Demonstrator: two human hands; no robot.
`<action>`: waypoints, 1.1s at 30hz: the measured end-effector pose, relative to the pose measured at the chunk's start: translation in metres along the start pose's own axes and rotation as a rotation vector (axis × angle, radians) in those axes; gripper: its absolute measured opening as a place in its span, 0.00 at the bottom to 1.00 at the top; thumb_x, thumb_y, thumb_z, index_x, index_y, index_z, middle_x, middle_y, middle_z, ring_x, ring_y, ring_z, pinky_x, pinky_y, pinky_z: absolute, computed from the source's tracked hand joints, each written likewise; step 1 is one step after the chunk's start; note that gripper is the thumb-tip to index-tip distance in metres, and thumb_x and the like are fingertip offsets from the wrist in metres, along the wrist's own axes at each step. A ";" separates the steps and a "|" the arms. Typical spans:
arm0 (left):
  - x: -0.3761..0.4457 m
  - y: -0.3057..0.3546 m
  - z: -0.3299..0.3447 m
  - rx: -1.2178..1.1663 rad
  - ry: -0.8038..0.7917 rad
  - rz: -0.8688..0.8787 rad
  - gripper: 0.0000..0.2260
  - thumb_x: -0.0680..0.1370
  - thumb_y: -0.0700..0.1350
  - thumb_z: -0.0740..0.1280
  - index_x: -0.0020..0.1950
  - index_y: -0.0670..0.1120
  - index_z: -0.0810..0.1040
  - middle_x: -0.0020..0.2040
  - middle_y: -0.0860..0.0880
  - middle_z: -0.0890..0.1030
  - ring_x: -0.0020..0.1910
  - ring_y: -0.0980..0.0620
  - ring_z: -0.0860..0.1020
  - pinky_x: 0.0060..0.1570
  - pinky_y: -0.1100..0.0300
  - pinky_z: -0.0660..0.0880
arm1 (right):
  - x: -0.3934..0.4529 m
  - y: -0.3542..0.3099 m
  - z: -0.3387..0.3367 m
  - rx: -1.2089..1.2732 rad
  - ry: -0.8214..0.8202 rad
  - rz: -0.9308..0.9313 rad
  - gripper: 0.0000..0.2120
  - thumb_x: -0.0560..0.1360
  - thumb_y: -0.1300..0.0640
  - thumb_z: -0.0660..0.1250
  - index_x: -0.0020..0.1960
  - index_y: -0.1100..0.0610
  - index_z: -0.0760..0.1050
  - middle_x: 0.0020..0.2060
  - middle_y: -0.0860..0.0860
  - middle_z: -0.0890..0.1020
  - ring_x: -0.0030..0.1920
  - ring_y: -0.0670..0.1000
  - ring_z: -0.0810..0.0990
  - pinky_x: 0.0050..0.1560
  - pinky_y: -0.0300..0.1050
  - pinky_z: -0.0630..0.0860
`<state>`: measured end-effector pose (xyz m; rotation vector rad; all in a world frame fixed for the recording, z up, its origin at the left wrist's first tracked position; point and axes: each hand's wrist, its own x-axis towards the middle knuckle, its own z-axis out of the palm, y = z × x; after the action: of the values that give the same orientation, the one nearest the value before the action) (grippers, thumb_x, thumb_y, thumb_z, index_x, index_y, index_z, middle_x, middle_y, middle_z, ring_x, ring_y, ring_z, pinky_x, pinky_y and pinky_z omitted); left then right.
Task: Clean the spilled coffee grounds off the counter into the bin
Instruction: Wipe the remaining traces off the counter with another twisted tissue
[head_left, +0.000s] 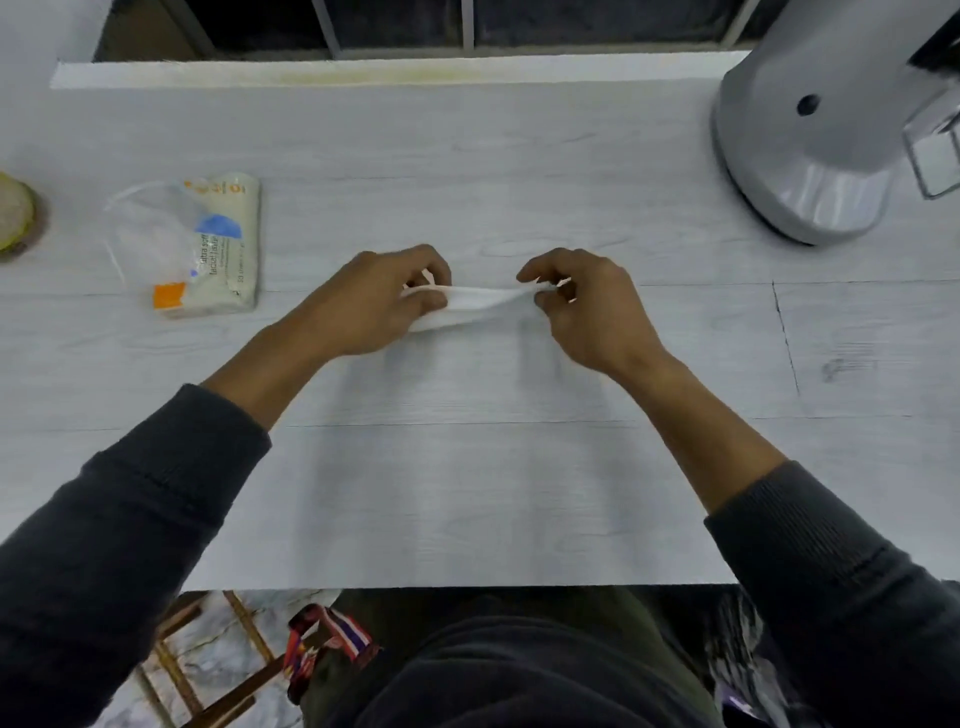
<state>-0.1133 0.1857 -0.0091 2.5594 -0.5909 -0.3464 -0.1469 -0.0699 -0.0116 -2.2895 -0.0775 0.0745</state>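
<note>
A white tissue (480, 304) is stretched between my two hands just above the middle of the pale wood-grain counter (467, 467). My left hand (379, 301) pinches its left end with curled fingers. My right hand (587, 306) pinches its right end between thumb and fingertips. No coffee grounds show on the counter in this view, and no bin is in sight.
An opened pack of facial tissues (213, 249) lies at the left. A round brownish object (15, 215) sits at the far left edge. A grey appliance base (810, 145) stands at the back right. A wooden stool frame (208, 670) is below the counter's front edge.
</note>
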 end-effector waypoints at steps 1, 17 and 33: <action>0.001 0.000 -0.004 -0.096 0.005 -0.048 0.04 0.79 0.52 0.67 0.53 0.59 0.75 0.46 0.57 0.81 0.44 0.58 0.78 0.43 0.61 0.74 | 0.009 0.000 -0.009 0.066 -0.015 0.034 0.11 0.75 0.65 0.68 0.49 0.51 0.83 0.44 0.45 0.81 0.39 0.44 0.79 0.41 0.31 0.74; -0.032 0.012 0.049 0.205 0.230 -0.050 0.11 0.80 0.44 0.68 0.62 0.47 0.82 0.54 0.46 0.82 0.50 0.43 0.79 0.44 0.57 0.73 | 0.010 0.014 0.015 -0.438 -0.231 -0.334 0.08 0.79 0.61 0.65 0.56 0.59 0.80 0.53 0.52 0.78 0.51 0.51 0.77 0.46 0.49 0.78; -0.027 -0.016 0.036 0.123 0.179 0.026 0.10 0.79 0.38 0.68 0.58 0.46 0.84 0.51 0.44 0.79 0.47 0.44 0.76 0.40 0.51 0.75 | -0.008 0.001 0.031 -0.634 -0.210 -0.405 0.14 0.77 0.64 0.66 0.62 0.63 0.78 0.55 0.58 0.79 0.57 0.59 0.73 0.49 0.54 0.79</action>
<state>-0.1432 0.1967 -0.0442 2.6606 -0.5944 -0.0727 -0.1572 -0.0485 -0.0324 -2.8335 -0.7663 0.0874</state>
